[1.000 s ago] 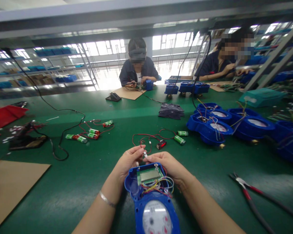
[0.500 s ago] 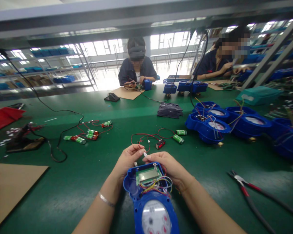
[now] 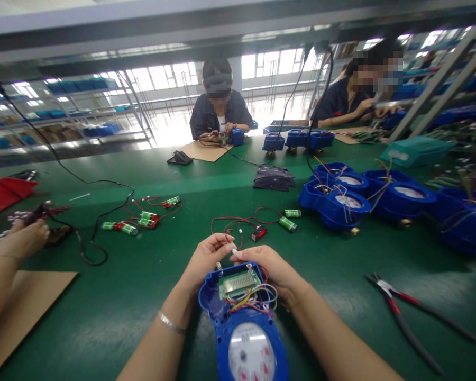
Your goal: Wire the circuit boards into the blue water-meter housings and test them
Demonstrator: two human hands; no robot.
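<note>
Just beyond a blue water meter (image 3: 222, 338), my left hand (image 3: 207, 255) and my right hand (image 3: 268, 265) meet, fingertips pinched. Between them is a small white wire connector (image 3: 234, 251), its halves mostly covered by my fingers. The meter lies face up with its top compartment uncovered, showing a green circuit board with a small display (image 3: 238, 283) and loose coloured wires (image 3: 257, 296). Faint digits stand on the display. Past my fingers, red and black leads (image 3: 227, 218) run toward a small black device with a red light (image 3: 258, 233) and green batteries (image 3: 287, 224).
More blue meters (image 3: 341, 203) stand at right, with red-handled pliers (image 3: 396, 301) nearer me. Several wired batteries (image 3: 130, 228) lie left. At far left another person's hand (image 3: 21, 241) grips a dark tool above cardboard (image 3: 43, 296). Two people sit across the table.
Digits have appeared on the meter's display. Another person's hand has come in from the left and taken hold of the dark tool. My hands stay pinched at the connector.
</note>
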